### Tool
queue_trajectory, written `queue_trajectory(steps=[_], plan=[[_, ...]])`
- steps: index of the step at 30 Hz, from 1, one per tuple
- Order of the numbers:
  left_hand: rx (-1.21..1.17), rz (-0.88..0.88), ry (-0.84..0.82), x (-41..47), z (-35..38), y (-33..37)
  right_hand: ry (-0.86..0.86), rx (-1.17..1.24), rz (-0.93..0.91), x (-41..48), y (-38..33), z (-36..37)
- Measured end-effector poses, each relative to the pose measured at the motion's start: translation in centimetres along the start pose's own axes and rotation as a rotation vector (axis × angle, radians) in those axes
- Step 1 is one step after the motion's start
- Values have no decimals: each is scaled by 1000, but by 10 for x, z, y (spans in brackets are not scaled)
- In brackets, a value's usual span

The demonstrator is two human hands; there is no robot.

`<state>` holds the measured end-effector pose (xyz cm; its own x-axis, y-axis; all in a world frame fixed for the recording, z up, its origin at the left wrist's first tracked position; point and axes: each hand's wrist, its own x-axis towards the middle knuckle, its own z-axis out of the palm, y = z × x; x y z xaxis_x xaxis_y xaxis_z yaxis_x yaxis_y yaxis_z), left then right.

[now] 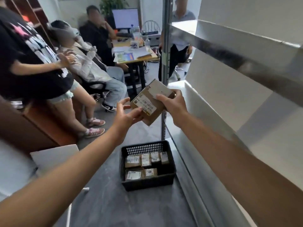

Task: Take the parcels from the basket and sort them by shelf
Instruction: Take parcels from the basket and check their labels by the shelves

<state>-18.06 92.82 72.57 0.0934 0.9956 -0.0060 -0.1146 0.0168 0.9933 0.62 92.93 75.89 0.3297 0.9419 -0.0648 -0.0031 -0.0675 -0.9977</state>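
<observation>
Two hands, one parcel (151,102) held in the air above the basket (147,184).

Both forearms reach forward. The right hand (173,105) clamps the parcel's far right edge, thumb across the top face, while the left hand (126,115) curls thumb and fingers round its near left corner. The brown box sits cornerwise, labelled face tilted up – it is close to square, so its long axis is hard to tell. More labelled parcels (132,161) lie flat in the black basket on the floor, just beside the metal shelves (213,99).
</observation>
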Motion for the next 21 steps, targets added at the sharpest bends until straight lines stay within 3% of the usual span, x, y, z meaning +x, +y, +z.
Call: queue_trajectory(steps=[7,12,21], plan=[[46,-107,114,6,24,-31,-32,206,109,21,46,3],[132,-225,189,26,24,-57,-148,82,137,44,71,4],[288,-498,27,88,1,-134,-136,-119,228,110,152,31]])
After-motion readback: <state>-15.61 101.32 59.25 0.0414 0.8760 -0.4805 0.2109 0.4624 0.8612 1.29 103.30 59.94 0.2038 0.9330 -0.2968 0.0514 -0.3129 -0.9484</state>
